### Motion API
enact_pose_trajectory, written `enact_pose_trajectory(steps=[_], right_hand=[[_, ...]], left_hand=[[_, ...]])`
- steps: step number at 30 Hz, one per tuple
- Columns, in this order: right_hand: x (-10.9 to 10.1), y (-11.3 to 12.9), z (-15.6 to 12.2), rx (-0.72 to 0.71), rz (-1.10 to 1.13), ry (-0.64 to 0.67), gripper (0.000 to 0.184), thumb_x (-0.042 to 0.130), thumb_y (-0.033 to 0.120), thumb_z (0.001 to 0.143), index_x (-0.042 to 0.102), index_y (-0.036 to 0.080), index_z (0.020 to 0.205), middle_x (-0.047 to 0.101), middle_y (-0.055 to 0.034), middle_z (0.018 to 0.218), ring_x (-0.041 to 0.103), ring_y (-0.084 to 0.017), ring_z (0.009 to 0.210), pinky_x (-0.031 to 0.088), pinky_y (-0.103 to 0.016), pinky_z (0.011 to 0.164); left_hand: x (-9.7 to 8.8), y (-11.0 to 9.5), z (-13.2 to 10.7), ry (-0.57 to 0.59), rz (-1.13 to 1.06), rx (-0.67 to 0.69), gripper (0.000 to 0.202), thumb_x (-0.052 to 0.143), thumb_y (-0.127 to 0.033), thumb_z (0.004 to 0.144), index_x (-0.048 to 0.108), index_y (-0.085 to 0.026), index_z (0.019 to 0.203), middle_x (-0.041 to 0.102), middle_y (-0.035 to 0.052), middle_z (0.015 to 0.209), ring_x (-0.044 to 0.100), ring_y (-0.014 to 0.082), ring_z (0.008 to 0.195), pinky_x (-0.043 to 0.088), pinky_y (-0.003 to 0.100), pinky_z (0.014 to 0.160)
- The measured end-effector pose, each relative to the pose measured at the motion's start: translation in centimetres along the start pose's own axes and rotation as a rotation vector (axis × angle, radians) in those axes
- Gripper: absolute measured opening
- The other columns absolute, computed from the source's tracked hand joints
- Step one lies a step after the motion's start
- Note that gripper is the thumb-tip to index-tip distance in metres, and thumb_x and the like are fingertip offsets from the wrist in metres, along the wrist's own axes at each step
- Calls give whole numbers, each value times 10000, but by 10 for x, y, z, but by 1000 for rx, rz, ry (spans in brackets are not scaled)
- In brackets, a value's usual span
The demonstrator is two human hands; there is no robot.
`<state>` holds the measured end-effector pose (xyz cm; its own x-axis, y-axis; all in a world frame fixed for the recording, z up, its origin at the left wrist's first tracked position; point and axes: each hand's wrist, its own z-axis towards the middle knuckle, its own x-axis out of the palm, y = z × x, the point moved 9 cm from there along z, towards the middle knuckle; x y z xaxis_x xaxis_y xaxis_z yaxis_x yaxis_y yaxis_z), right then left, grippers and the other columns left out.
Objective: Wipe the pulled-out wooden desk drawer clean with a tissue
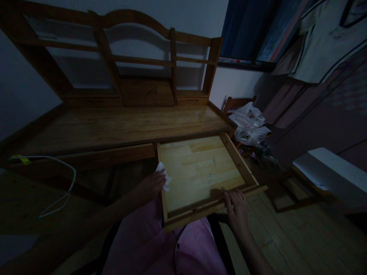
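A wooden drawer (197, 172) is pulled far out of the desk (129, 122) toward my lap, its pale bottom bare apart from a few small dark marks. My left hand (153, 185) is closed on a white tissue (164, 177), pressed against the drawer's left side wall. At the drawer's front panel, my right hand (236, 206) grips the top edge, thumb on the near side and fingers curled over. Part of the tissue is hidden under the left fingers.
A shelf hutch (146, 91) rises at the desk's back. Right of the desk, plastic bags (248, 120) sit on a chair. A white cable (71, 183) hangs at left. A stool (304, 183) bearing a white item stands at right. Clothes (318, 46) hang above.
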<state>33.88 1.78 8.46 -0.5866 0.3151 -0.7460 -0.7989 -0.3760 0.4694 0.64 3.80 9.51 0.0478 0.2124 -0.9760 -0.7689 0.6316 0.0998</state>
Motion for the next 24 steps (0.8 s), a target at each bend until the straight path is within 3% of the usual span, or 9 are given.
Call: enact_pose_trajectory(steps=[5, 10, 17, 21, 24], right_hand=[[0, 0, 0, -21, 2, -16, 218, 425, 281, 1005, 634, 225, 1028, 686, -48, 981, 598, -216, 967, 342, -490, 1065], [-2, 0, 0, -17, 15, -21, 219, 421, 286, 1003, 633, 231, 1020, 684, -53, 974, 596, -226, 964, 346, -504, 1063], [-3, 2, 1, -11, 14, -13, 236, 412, 296, 1001, 640, 236, 986, 680, -51, 923, 606, -225, 927, 356, -512, 1065], [-1, 1, 0, -10, 18, -10, 236, 411, 296, 1001, 638, 231, 1001, 687, -57, 950, 609, -226, 936, 359, -511, 1061], [-1, -2, -1, -10, 16, -22, 219, 428, 290, 997, 635, 230, 1028, 692, -57, 986, 610, -226, 962, 356, -510, 1061]], left_hand=[[6, -8, 4, 15, 80, 21, 280, 484, -64, 884, 675, -93, 1086, 688, 159, 1187, 549, 295, 1273, 426, 465, 1091], [14, -18, 7, 40, 158, 39, 219, 497, -101, 902, 694, -90, 996, 703, 175, 1125, 569, 295, 1244, 417, 457, 1089], [18, -47, -2, 69, 177, -40, 250, 501, -14, 836, 717, -75, 946, 666, 249, 1215, 527, 354, 1297, 454, 507, 1043], [14, -70, -14, 59, 199, -40, 307, 503, -15, 817, 721, -108, 1012, 660, 220, 1259, 557, 347, 1271, 461, 538, 1034], [16, -91, -23, 78, 200, 17, 283, 536, -45, 813, 731, -121, 1004, 689, 193, 1223, 588, 323, 1242, 495, 480, 1016]])
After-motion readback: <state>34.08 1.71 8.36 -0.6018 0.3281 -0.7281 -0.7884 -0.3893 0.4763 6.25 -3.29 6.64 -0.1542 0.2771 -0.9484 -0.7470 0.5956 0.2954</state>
